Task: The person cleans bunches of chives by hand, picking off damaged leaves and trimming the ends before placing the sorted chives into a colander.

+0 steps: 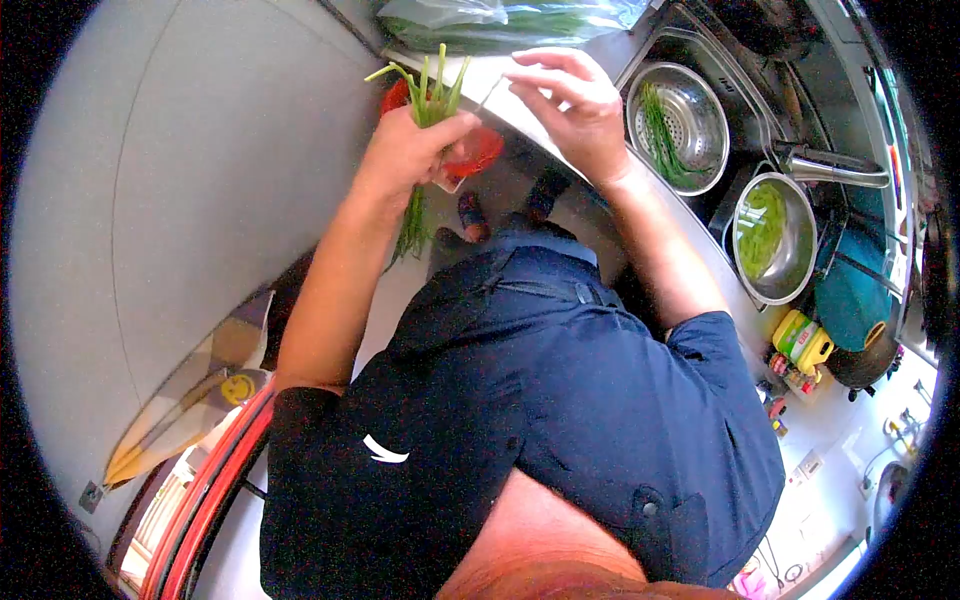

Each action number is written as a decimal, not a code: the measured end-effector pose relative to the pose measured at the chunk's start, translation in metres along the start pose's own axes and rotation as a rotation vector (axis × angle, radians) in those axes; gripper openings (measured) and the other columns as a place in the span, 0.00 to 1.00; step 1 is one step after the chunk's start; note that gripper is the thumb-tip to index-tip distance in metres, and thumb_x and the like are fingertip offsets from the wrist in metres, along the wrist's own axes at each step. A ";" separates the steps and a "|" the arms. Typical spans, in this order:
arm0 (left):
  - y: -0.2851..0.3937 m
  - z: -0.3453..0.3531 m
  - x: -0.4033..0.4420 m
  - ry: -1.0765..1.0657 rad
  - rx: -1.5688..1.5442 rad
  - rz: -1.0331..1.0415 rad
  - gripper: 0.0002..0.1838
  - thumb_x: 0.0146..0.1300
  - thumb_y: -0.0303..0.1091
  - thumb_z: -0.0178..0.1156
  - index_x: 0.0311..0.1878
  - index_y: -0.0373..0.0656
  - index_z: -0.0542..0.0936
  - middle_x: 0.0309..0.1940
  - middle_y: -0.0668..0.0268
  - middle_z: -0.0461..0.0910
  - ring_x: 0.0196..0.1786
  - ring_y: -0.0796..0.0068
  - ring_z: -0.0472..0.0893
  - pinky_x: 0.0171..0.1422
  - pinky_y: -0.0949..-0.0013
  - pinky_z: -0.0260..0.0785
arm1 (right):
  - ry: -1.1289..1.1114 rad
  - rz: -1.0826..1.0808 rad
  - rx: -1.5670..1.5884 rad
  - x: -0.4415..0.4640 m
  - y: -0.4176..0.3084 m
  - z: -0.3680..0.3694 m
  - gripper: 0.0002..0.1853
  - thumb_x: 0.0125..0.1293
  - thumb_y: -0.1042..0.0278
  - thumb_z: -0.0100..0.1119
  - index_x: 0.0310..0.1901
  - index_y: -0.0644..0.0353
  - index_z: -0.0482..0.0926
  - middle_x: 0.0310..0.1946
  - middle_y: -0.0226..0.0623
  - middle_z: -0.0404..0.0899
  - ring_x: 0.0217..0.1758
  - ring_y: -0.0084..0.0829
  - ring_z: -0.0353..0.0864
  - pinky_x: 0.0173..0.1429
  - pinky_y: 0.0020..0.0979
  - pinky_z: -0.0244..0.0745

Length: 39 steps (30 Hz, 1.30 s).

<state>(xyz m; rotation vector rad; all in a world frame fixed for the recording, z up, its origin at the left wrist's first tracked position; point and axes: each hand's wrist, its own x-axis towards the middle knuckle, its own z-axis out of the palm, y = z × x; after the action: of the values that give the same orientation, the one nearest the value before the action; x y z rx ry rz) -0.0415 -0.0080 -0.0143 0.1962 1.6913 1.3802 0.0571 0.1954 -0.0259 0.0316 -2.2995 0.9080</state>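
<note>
My left hand (415,148) is closed around a bunch of chives (432,100). Their pale stalk ends point up past the thumb, and the thin green leaves hang down below the fist. Just to the right, my right hand (575,105) has thumb and forefinger pinched at the end of a thin strand (490,93), which reaches toward the bunch; whether it is still joined to it I cannot tell. Beneath my left hand is a red container or bag (480,152), partly hidden by the hand.
A clear plastic bag (520,25) of greens lies on the counter at the top. To the right, a metal colander (718,130) holds chives, and a steel basin (803,262) holds green pieces in water. A faucet (835,167) and a yellow bottle (800,338) stand nearby.
</note>
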 end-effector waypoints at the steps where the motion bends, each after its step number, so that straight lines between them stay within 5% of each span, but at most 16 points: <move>1: 0.000 -0.003 0.000 -0.005 0.043 0.021 0.11 0.62 0.45 0.68 0.36 0.48 0.82 0.20 0.77 0.74 0.17 0.87 0.66 0.19 0.78 0.52 | -0.003 0.000 0.000 0.003 -0.001 0.001 0.11 0.63 0.70 0.67 0.47 0.45 0.87 0.46 0.32 0.85 0.39 0.25 0.83 0.40 0.26 0.79; 3: 0.004 -0.007 -0.007 -0.004 0.043 0.019 0.12 0.62 0.45 0.68 0.35 0.48 0.82 0.20 0.78 0.74 0.17 0.87 0.66 0.19 0.78 0.52 | -0.103 -0.238 -0.230 0.009 -0.004 0.004 0.12 0.59 0.69 0.69 0.45 0.45 0.87 0.45 0.29 0.85 0.38 0.29 0.83 0.41 0.28 0.80; 12: -0.027 -0.049 -0.009 0.068 0.248 0.081 0.13 0.62 0.45 0.69 0.35 0.46 0.82 0.21 0.76 0.75 0.20 0.85 0.69 0.23 0.76 0.58 | -0.342 -0.234 -0.139 0.003 -0.005 0.041 0.08 0.54 0.71 0.67 0.37 0.53 0.85 0.36 0.29 0.85 0.38 0.35 0.83 0.41 0.34 0.81; 15: -0.030 -0.051 -0.014 0.091 0.299 0.084 0.13 0.62 0.43 0.69 0.36 0.42 0.83 0.23 0.74 0.78 0.25 0.83 0.73 0.29 0.75 0.63 | -0.301 -0.172 -0.079 -0.009 -0.002 0.064 0.11 0.52 0.60 0.68 0.37 0.51 0.86 0.33 0.31 0.85 0.37 0.30 0.84 0.42 0.32 0.81; 18: -0.034 -0.053 -0.018 0.123 0.255 0.031 0.14 0.62 0.42 0.68 0.38 0.40 0.84 0.25 0.72 0.80 0.28 0.83 0.75 0.31 0.74 0.65 | -0.204 0.649 0.514 -0.021 -0.009 0.092 0.10 0.64 0.65 0.63 0.39 0.64 0.84 0.26 0.37 0.85 0.26 0.24 0.86 0.32 0.29 0.81; 19: -0.038 -0.054 -0.019 0.137 0.208 0.000 0.14 0.62 0.43 0.69 0.38 0.41 0.84 0.24 0.72 0.79 0.27 0.83 0.74 0.30 0.74 0.64 | -0.208 0.648 0.516 -0.021 -0.009 0.095 0.10 0.64 0.65 0.63 0.39 0.64 0.84 0.26 0.37 0.85 0.26 0.24 0.86 0.32 0.29 0.81; 21: -0.047 -0.063 -0.018 0.142 0.161 -0.058 0.13 0.63 0.43 0.68 0.39 0.41 0.84 0.25 0.72 0.79 0.26 0.83 0.73 0.29 0.74 0.63 | -0.172 0.994 0.722 -0.016 -0.006 0.100 0.09 0.63 0.67 0.66 0.38 0.64 0.85 0.32 0.30 0.86 0.35 0.19 0.81 0.42 0.24 0.78; 23: -0.052 -0.073 -0.020 0.144 0.114 -0.117 0.13 0.64 0.43 0.67 0.40 0.42 0.83 0.25 0.72 0.78 0.26 0.84 0.72 0.27 0.74 0.62 | -0.205 0.961 0.647 -0.025 0.007 0.112 0.08 0.63 0.67 0.65 0.40 0.60 0.86 0.32 0.33 0.87 0.34 0.23 0.83 0.43 0.26 0.79; 25: -0.052 -0.078 -0.023 0.226 -0.128 -0.105 0.13 0.67 0.43 0.63 0.44 0.42 0.82 0.27 0.72 0.77 0.26 0.84 0.72 0.27 0.75 0.61 | -0.313 0.495 0.198 -0.041 0.034 0.133 0.14 0.61 0.63 0.66 0.48 0.57 0.85 0.29 0.40 0.85 0.30 0.34 0.88 0.36 0.34 0.82; 31: -0.036 -0.079 -0.022 0.193 -0.368 0.019 0.12 0.74 0.39 0.56 0.53 0.43 0.77 0.29 0.69 0.76 0.30 0.74 0.75 0.33 0.69 0.68 | -0.714 0.500 -0.216 -0.043 0.047 0.161 0.17 0.54 0.61 0.68 0.48 0.49 0.84 0.35 0.44 0.86 0.40 0.47 0.86 0.44 0.46 0.80; 33: -0.025 -0.074 -0.022 0.250 -0.385 0.067 0.12 0.75 0.40 0.53 0.53 0.42 0.74 0.29 0.68 0.76 0.31 0.74 0.75 0.35 0.68 0.68 | -0.723 0.605 -0.280 -0.035 0.039 0.162 0.22 0.54 0.46 0.62 0.50 0.41 0.85 0.41 0.41 0.86 0.42 0.47 0.86 0.50 0.42 0.81; 36: -0.007 -0.058 -0.019 0.184 -0.479 0.209 0.11 0.78 0.38 0.48 0.54 0.41 0.71 0.29 0.68 0.70 0.33 0.73 0.72 0.41 0.65 0.69 | -0.247 0.521 0.200 -0.037 0.023 0.149 0.20 0.70 0.55 0.54 0.58 0.55 0.81 0.41 0.43 0.87 0.41 0.41 0.87 0.49 0.38 0.81; 39: 0.015 -0.023 -0.008 0.053 -0.569 0.381 0.10 0.79 0.37 0.45 0.54 0.41 0.69 0.32 0.66 0.69 0.36 0.71 0.71 0.46 0.64 0.68 | -0.274 0.681 0.686 -0.017 -0.015 0.092 0.30 0.75 0.46 0.49 0.63 0.66 0.74 0.42 0.36 0.84 0.37 0.26 0.81 0.46 0.33 0.79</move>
<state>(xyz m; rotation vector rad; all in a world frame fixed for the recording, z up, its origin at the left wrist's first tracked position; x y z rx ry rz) -0.0596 -0.0238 0.0019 0.1593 1.2737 2.1085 0.0224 0.1241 -0.0769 -0.3731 -2.1334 2.1203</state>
